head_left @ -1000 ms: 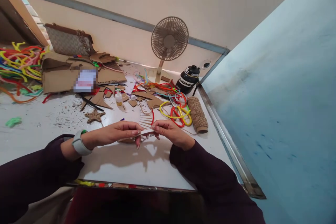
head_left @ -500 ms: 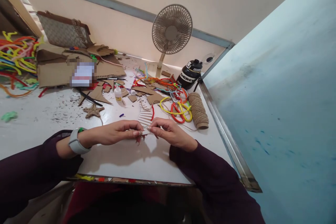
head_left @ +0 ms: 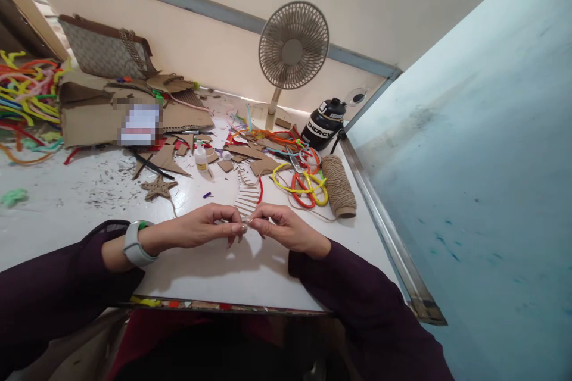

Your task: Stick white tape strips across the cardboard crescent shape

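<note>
My left hand and my right hand meet above the near part of the white table. Both are closed, thumbs pinched to the fingers, with the fingertips almost touching. Between them is something small and pale, too small to name. Just beyond the fingertips lies a row of thin brown strips, beside a short red pipe cleaner. A twine-wrapped star rests beyond my left wrist, its loose end trailing toward that hand. Past my right hand are scissors with red handles and a yellow-handled pair.
A twine spool and a black bottle stand at the right. Behind are a fan, a small glue bottle and cardboard scraps. Pipe cleaners, cardboard and a handbag occupy the left.
My fingertips have drawn closer together, and less of the pale piece shows between them. My right hand has shifted slightly left. The objects on the table stay put.
</note>
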A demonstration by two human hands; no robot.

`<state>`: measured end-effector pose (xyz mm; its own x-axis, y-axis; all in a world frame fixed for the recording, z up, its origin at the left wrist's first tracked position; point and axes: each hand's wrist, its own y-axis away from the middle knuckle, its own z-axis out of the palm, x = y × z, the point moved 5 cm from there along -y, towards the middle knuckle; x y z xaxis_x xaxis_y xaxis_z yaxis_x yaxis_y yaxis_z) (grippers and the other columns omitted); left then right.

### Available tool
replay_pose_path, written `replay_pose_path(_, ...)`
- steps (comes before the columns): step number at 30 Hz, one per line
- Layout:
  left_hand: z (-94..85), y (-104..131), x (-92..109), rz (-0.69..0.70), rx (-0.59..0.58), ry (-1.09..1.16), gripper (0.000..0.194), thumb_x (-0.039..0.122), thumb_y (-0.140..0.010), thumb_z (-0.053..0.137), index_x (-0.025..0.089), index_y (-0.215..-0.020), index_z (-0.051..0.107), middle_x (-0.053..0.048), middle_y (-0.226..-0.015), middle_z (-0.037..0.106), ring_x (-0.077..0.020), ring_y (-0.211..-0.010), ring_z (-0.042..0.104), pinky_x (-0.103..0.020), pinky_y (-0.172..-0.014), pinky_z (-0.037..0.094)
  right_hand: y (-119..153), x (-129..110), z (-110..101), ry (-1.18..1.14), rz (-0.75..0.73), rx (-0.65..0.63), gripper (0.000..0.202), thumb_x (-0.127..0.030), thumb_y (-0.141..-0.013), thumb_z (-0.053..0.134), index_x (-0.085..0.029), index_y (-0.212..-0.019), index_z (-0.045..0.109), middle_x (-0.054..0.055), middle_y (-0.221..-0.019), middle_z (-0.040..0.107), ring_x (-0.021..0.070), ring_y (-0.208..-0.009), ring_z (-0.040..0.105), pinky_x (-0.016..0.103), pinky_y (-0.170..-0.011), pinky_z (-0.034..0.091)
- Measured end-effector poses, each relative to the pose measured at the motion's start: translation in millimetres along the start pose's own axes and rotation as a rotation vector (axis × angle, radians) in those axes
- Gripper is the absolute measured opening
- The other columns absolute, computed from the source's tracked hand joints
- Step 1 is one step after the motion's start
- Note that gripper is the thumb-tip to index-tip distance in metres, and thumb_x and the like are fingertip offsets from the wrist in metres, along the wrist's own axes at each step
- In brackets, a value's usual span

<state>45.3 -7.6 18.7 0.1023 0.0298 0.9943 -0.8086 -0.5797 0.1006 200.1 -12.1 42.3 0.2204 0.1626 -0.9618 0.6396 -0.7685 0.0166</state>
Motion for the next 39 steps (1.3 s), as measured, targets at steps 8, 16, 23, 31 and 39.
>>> replay_pose_path(8,-2.5,4.6,6.3,-0.044,-0.126,0.107,0.024,0.038,-0.095,0.050,0.018,-0.094,0.063,-0.003,-0.091,0.066,-0.0144,-0.088,0.058,-0.024,-0.082,0.042,-0.2,8.8,-4.9,-0.116,0.024,0.008,0.038,-0.052,-0.087,0.059,-0.015,-0.082,0.060,-0.002,-0.066,0.051,0.0100,-0.061,0.044,0.024,-0.059,0.036)
replay_pose_path(16,-2.7,5.6,13.6,0.002,-0.225,-0.075,0.029,0.038,-0.097,0.046,0.017,-0.097,0.066,-0.006,-0.096,0.069,-0.0174,-0.094,0.062,-0.025,-0.088,0.044,1.1,0.1,-2.2,0.046,-0.040,-0.030,0.036,-0.049,-0.090,0.056,-0.015,-0.084,0.064,0.000,-0.071,0.054,0.0119,-0.067,0.049,0.025,-0.066,0.040)
replay_pose_path(23,-1.1,3.3,12.7,0.036,-0.189,-0.141,0.031,0.039,-0.096,0.047,0.017,-0.093,0.067,-0.007,-0.093,0.070,-0.0175,-0.089,0.063,-0.025,-0.084,0.045,0.0,-1.0,-1.6,0.096,-0.067,-0.032,0.036,-0.049,-0.091,0.054,-0.015,-0.083,0.063,0.000,-0.073,0.054,0.0118,-0.067,0.048,0.026,-0.067,0.041)
replay_pose_path(31,-3.1,3.3,10.9,0.029,-0.128,-0.079,0.044,0.048,-0.096,0.042,0.015,-0.087,0.070,-0.008,-0.089,0.071,-0.0199,-0.089,0.062,-0.028,-0.083,0.045,-0.5,5.4,3.3,-0.073,0.022,-0.035,0.038,-0.053,-0.088,0.057,-0.015,-0.082,0.059,-0.003,-0.067,0.049,0.0102,-0.062,0.043,0.024,-0.059,0.035)
replay_pose_path(39,-1.0,7.0,9.9,0.021,-0.217,0.043,0.027,0.039,-0.095,0.049,0.018,-0.100,0.064,-0.007,-0.097,0.070,-0.0190,-0.095,0.062,-0.028,-0.090,0.044,-0.4,5.9,0.0,-0.101,0.075,0.006,0.044,-0.059,-0.086,0.056,-0.016,-0.075,0.056,-0.003,-0.063,0.047,0.0103,-0.060,0.040,0.024,-0.059,0.032)
